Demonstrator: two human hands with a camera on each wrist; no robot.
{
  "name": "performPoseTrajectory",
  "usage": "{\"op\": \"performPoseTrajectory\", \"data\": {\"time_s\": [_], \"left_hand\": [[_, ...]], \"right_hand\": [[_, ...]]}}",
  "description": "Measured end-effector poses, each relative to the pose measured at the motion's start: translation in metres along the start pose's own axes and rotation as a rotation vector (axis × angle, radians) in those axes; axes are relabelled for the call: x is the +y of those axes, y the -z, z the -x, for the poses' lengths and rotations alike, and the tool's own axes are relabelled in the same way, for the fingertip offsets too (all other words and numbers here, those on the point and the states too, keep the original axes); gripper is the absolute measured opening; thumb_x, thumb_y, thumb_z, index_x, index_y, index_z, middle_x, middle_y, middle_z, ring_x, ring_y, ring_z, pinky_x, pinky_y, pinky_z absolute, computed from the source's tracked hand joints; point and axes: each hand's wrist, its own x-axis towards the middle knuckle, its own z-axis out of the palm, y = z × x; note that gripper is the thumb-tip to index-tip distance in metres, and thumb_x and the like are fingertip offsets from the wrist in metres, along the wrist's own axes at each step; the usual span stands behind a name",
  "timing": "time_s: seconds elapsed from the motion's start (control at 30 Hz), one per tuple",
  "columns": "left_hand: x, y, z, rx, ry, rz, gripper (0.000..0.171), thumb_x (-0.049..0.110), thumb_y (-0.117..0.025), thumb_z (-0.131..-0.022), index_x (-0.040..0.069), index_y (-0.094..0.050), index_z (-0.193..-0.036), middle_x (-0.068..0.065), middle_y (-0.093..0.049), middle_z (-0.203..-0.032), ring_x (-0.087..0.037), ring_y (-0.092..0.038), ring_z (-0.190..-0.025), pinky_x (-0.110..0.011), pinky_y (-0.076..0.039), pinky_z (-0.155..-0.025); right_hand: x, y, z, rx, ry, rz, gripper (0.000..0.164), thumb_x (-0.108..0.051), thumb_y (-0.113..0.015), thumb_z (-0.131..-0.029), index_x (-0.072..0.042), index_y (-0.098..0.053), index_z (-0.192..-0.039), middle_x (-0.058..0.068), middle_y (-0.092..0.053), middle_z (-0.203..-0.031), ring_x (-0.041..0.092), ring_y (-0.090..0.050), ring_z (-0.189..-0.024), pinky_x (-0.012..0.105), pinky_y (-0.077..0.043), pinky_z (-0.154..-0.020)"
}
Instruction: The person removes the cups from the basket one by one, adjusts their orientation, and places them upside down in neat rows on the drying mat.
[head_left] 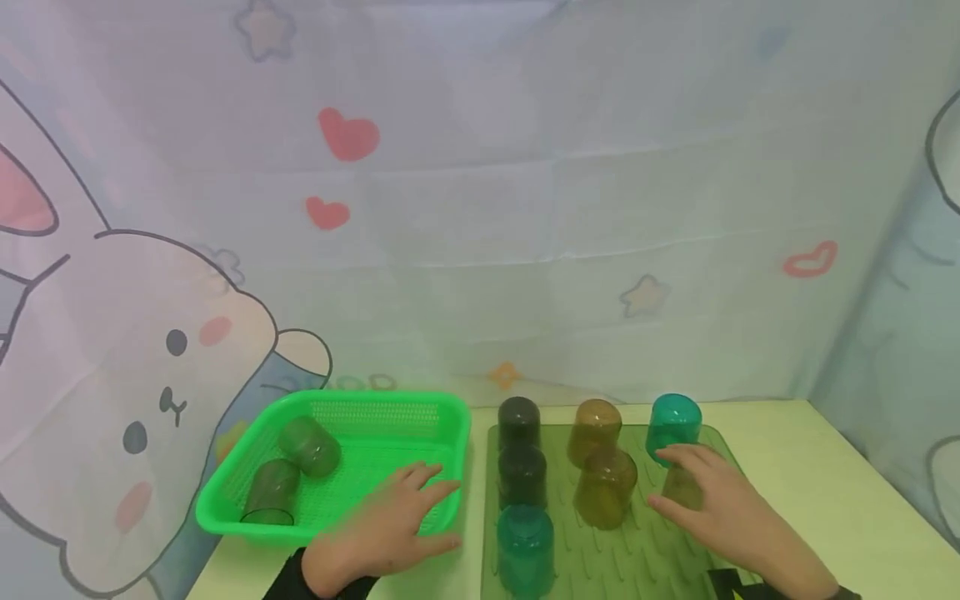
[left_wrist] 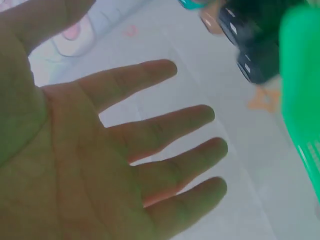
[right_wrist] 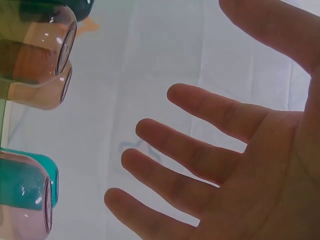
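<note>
My left hand [head_left: 393, 525] hovers over the front right rim of a green basket [head_left: 462, 450], fingers spread and holding nothing. Two greyish see-through cups, one lying at the basket's front left [head_left: 272, 492] and one behind it [head_left: 310, 447], are inside. My right hand [head_left: 720, 504] hangs above the right side of a green drying mat [head_left: 592, 567], fingers apart, palm bare in the right wrist view. Partly hidden behind it stands a pale pinkish cup [head_left: 681, 487], with a teal cup [head_left: 675, 425] farther back. Two amber cups [head_left: 606, 492] stand upside down mid-mat.
Along the mat's left side stand two dark cups [head_left: 522, 475] and, nearest me, another teal cup [head_left: 525, 550], all upside down. A pale yellow tabletop [head_left: 847, 475] lies under everything. Behind it hangs a printed cloth [head_left: 562, 208] with a rabbit and hearts.
</note>
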Motion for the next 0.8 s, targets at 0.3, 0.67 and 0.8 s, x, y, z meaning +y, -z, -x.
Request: {"op": "performPoseTrajectory", "data": {"time_s": [0.3,0.67,0.8], "left_hand": [[-0.034,0.018,-0.012,0.032,0.133,-0.095,0.056,0.036,-0.064,-0.09,0.002,-0.052,-0.132,-0.027,-0.044,-0.134,-0.046,-0.036,-0.127,-0.057,-0.029,-0.103],[-0.086,0.037,-0.026,-0.109,0.296,-0.145,0.055,0.031,-0.069,-0.086,0.003,-0.054,-0.13,-0.023,-0.048,-0.132,-0.044,-0.04,-0.125,-0.057,-0.038,-0.096],[-0.119,0.044,-0.031,-0.173,0.373,-0.172,0.052,0.02,-0.074,-0.081,0.005,-0.057,-0.127,-0.017,-0.053,-0.128,-0.039,-0.048,-0.118,-0.054,-0.044,-0.089]], "right_hand": [[0.005,-0.003,-0.001,-0.02,-0.022,0.056,0.065,-0.046,-0.07,-0.082,0.0,-0.056,-0.125,0.028,-0.044,-0.133,0.05,-0.04,-0.119,0.064,-0.04,-0.087],[0.012,-0.014,-0.002,-0.072,-0.023,0.059,0.061,-0.041,-0.072,-0.081,0.002,-0.057,-0.121,0.029,-0.049,-0.126,0.05,-0.046,-0.114,0.06,-0.043,-0.085],[0.012,-0.015,-0.002,-0.083,-0.032,0.058,0.06,-0.04,-0.072,-0.082,0.002,-0.057,-0.121,0.029,-0.05,-0.126,0.05,-0.046,-0.114,0.06,-0.043,-0.086]]}}
